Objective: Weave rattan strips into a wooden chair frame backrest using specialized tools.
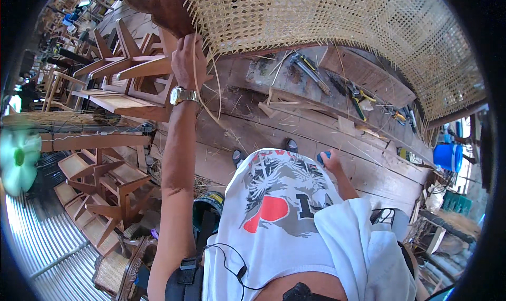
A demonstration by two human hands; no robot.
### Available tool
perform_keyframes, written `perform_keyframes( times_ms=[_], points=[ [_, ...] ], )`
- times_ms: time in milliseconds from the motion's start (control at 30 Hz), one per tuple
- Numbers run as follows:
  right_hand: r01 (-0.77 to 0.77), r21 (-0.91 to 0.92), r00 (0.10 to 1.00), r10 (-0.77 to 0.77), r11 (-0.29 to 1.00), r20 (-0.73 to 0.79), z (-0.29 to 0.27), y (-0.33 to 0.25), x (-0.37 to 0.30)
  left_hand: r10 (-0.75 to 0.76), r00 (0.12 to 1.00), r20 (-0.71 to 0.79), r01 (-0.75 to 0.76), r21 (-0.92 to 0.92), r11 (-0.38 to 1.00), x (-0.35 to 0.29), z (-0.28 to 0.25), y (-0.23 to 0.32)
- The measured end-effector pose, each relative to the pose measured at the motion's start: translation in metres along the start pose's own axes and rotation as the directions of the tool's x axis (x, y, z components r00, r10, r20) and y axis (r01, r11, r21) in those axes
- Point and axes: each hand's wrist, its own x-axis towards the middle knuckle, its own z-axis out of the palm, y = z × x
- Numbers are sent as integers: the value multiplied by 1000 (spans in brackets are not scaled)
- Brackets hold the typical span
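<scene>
Woven cane webbing stretches across a curved dark wooden frame at the top of the view, with loose strand ends sticking out along its left edge. My left hand, a watch on its wrist, is closed at that edge, its fingers round a pale cane strand that loops down below. My right hand is low, by the side of my white shirt, closed on a small blue object. Most of that object is hidden in the hand, so its kind cannot be made out.
A low wooden bench under the webbing bears a hammer, pliers and other tools. Wooden chair frames pile up at left, near a spinning fan. A blue bucket stands at right. Cane scraps litter the plank floor.
</scene>
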Motion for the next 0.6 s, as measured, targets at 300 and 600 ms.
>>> perform_keyframes(
  times_ms=[300,600],
  points=[
    [-5,40,999,7,999,-40,22,9,-20,70,981,-182,-1,355,935,-10,2,12],
    [-99,204,994,86,974,74,14,-21,-17,-256,949,-186,272,64,960,-25,21,16]
  ],
)
